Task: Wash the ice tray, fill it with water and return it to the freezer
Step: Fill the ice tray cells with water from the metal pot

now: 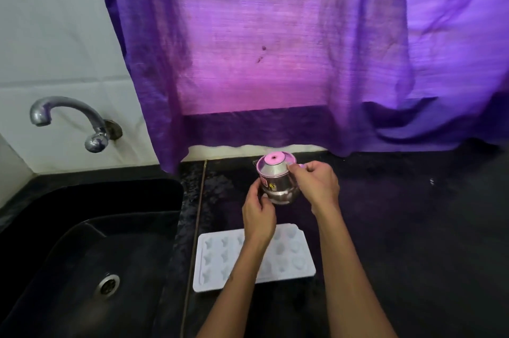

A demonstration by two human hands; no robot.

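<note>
A white ice tray (289,257) with shaped moulds lies flat on the dark counter, right of the sink. Behind it, a small steel jug (275,178) is held just above or on the counter, its mouth facing me. My left hand (259,216) grips the jug's lower left side. My right hand (316,186) holds the jug at its right, fingers curled at the handle. My left forearm crosses over the middle of the tray and hides part of it. Whether the tray's moulds hold water cannot be told.
A black sink (82,268) with a steel drain (108,284) is at the left. A chrome tap (68,117) juts from the white tiled wall above it. A purple curtain (275,62) hangs down to the dark counter (413,227) behind the jug.
</note>
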